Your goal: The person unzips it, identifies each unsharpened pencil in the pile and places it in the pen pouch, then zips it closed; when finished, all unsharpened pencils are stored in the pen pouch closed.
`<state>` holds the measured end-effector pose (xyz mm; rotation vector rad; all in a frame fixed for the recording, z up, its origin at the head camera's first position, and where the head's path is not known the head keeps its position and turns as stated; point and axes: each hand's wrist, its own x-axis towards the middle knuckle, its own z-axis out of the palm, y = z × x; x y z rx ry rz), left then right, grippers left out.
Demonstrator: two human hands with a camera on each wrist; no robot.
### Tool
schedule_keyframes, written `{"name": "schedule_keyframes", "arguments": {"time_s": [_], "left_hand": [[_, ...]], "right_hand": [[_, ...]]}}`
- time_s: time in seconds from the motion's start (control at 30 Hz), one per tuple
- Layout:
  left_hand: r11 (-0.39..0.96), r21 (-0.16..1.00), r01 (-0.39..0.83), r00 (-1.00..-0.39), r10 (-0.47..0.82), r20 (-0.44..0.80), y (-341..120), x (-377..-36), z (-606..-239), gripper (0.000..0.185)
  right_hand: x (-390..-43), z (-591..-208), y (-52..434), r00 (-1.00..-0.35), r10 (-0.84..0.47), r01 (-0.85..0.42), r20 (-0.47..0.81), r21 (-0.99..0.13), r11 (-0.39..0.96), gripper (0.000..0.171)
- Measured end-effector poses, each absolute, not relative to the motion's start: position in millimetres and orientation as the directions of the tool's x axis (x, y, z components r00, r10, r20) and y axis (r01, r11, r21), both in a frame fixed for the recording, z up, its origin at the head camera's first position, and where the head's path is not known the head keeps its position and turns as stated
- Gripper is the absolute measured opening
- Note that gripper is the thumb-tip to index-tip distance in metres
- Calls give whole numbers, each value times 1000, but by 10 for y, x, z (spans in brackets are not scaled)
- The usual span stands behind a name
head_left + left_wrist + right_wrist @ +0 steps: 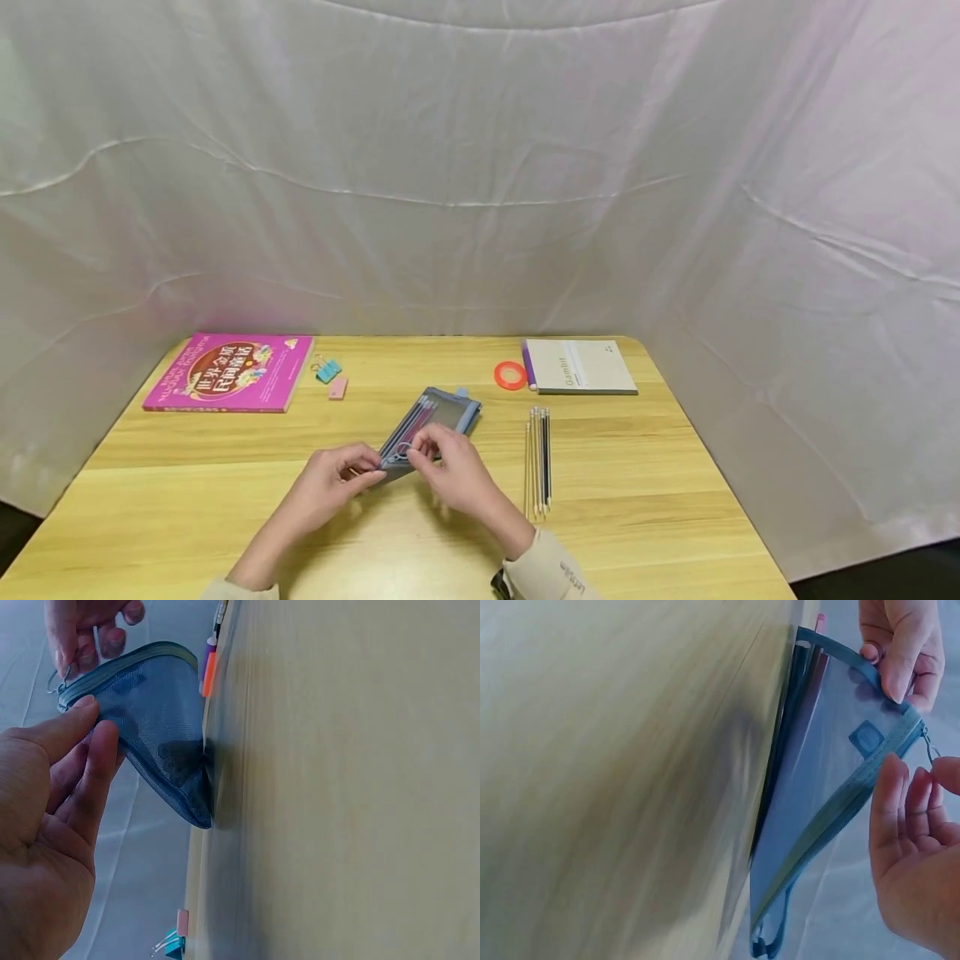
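A blue-grey zippered pencil pouch [452, 410], clear on one face and mesh on the other, is tilted up from the table in front of me. Several pencils [405, 427] show through its clear face. My left hand [339, 479] pinches the pouch's corner at one end of the zipper [847, 795]. Close beside it, my right hand [456, 477] pinches the looped zipper pull [929, 742] at that same end. In the left wrist view, the mesh side [161, 712] faces the camera, its lower edge down at the tabletop.
Several loose pencils [538, 458] lie right of the pouch. Behind them are a red-orange tape roll [498, 375], a purple pen [529, 367] and a notebook [600, 367]. At left lie a pink book [273, 383], teal binder clips [327, 371] and a pink eraser [338, 388].
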<state>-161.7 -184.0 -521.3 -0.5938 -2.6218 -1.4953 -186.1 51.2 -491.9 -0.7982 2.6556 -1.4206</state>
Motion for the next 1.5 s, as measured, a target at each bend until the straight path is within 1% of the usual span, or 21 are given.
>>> {"name": "schedule_keyframes", "arguments": {"time_s": [0.13,0.27,0.37,0.5,0.6,0.7,0.8,0.9,1.03,1.33,1.5], "left_hand": [[435,825,361,-923,294,248,-1836,-1617,-5223,11],[449,808,382,-919,279,280,-1820,-1621,-5236,5],[464,785,410,-908,286,305,-1822,-1622,-5242,4],[484,762,430,-901,289,325,-1890,-1609,-5222,7],[517,724,456,-889,289,354,-2008,-1587,-5193,13],[557,682,473,-881,289,375,-2143,-1550,-5175,20],[567,681,464,-886,298,355,-2244,-1511,-5167,21],[566,691,450,-893,306,330,-2291,-1496,-5162,17],[580,687,439,-898,290,329,-2300,-1505,-5160,17],[594,684,424,-906,292,308,-2310,-1497,-5177,18],[599,691,404,-915,268,302,-2316,-1486,-5181,19]], "right_hand": [[-1883,-4941,494,-895,-418,-355,159,-820,449,9],[-1898,-4960,480,-913,-385,-315,137,-836,449,9],[-1911,-4965,483,-922,-367,-305,126,-821,482,10],[-1998,-4957,601,-947,-309,-262,86,-764,589,5],[-2161,-4957,796,-970,-235,-213,63,-682,699,3],[-2341,-4971,1028,-988,-132,-157,85,-587,794,9],[-2448,-4990,1200,-992,-77,-120,102,-539,834,21],[-2483,-4996,1271,-992,-84,-121,93,-549,827,26],[-2487,-4994,1269,-991,-93,-130,94,-577,806,26],[-2472,-4985,1266,-990,-99,-141,104,-583,800,24],[-2467,-4995,1267,-985,-134,-170,105,-662,730,19]]}}
